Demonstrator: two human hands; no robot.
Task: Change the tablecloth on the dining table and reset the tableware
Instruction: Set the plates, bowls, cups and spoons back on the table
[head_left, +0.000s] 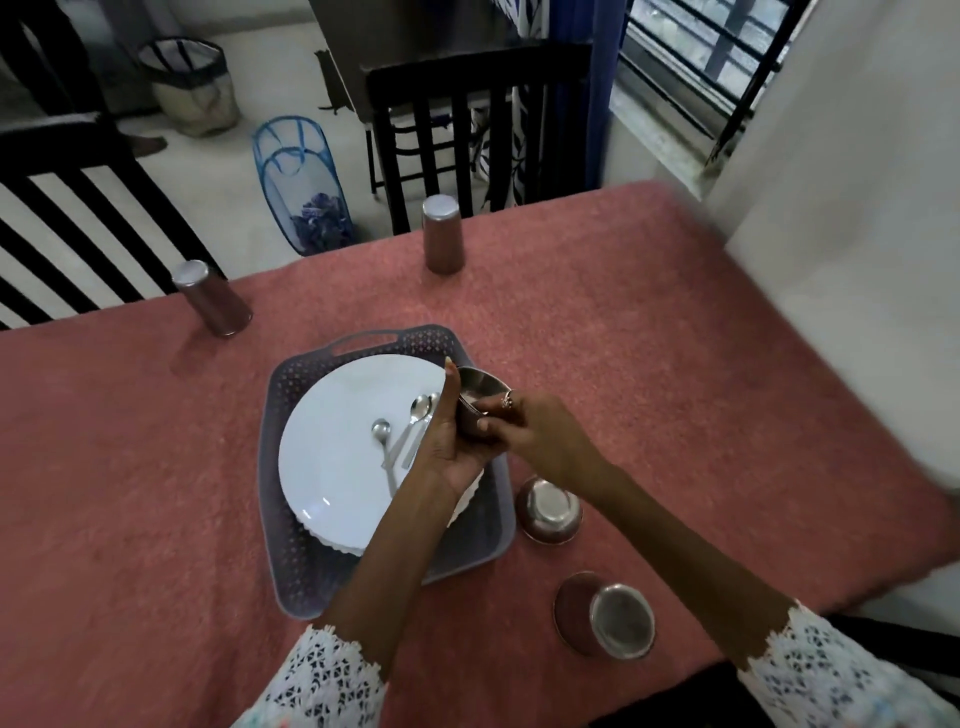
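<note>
A pink tablecloth (649, 332) covers the table. On it sits a grey perforated tray (291, 405) holding a stack of white plates (337, 457) with three spoons (410, 421) on top. Above the tray's right side, my left hand (452, 441) and my right hand (535, 431) both hold small stacked steel bowls (480, 389); my right fingers pinch the bowls' side. One steel bowl (549, 510) lies upside down right of the tray. Another upturned steel vessel (621, 621) rests nearer me on a dark round coaster (571, 608).
Two steel tumblers stand upside down at the table's far side, one (442, 234) in the middle, one (210, 297) at left. Dark wooden chairs (467, 130) stand beyond the table. A blue mesh hamper (301, 187) and a bin (189, 83) are on the floor.
</note>
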